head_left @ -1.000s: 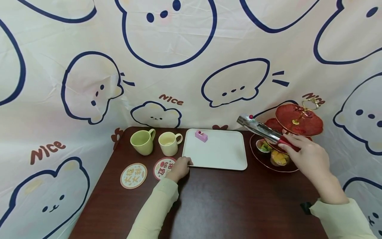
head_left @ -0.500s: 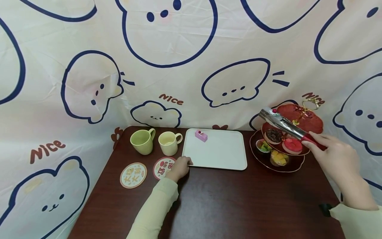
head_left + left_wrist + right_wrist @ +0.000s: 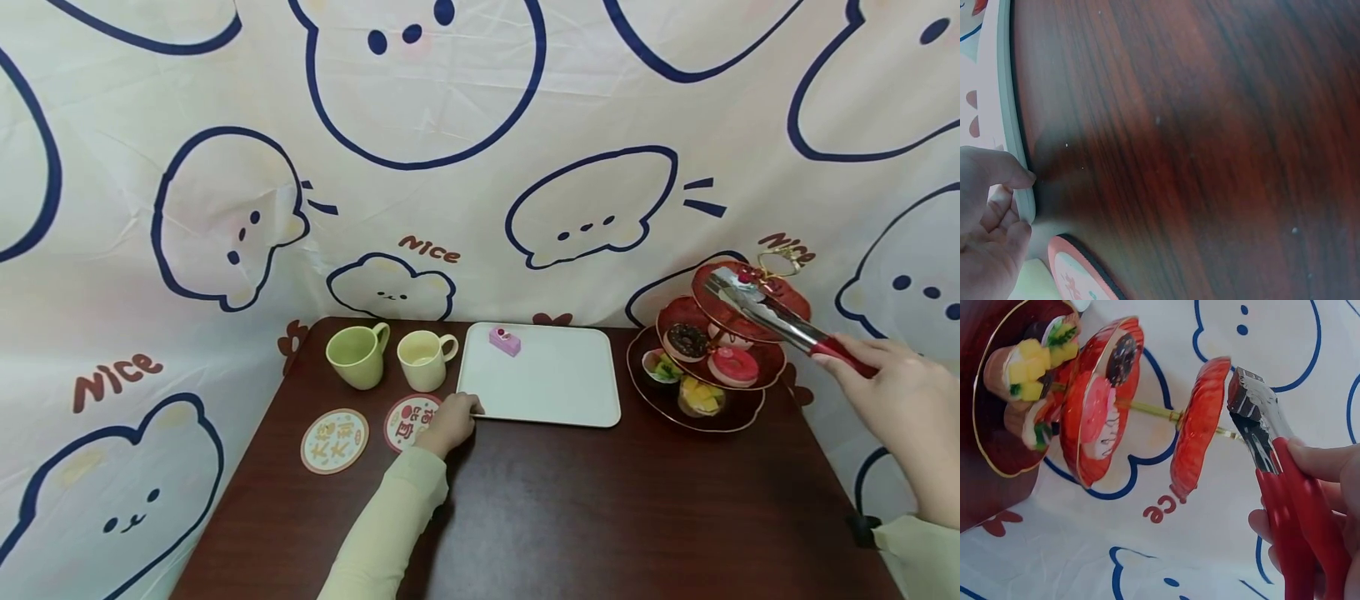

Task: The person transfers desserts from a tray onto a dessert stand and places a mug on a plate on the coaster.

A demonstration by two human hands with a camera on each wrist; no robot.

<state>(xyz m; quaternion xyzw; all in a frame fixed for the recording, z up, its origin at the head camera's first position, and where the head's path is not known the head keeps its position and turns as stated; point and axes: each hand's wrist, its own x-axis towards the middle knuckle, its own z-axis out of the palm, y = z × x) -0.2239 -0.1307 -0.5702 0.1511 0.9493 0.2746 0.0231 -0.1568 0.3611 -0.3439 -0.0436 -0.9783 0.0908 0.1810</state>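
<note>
Right fingers (image 3: 1324, 461) clamp red-handled metal tongs (image 3: 1280, 515) (squeeze the dark cake block (image 3: 1245, 394) evenly); left fingers (image 3: 1005, 167) pinch the white rectangular tray (image 3: 542, 379).

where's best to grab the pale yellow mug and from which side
Probably by the handle, coming from the person's right: the pale yellow mug stands upright with its loop sticking out that way, toward the white tray. The green mug stands close on its left, crowding that side.
</note>
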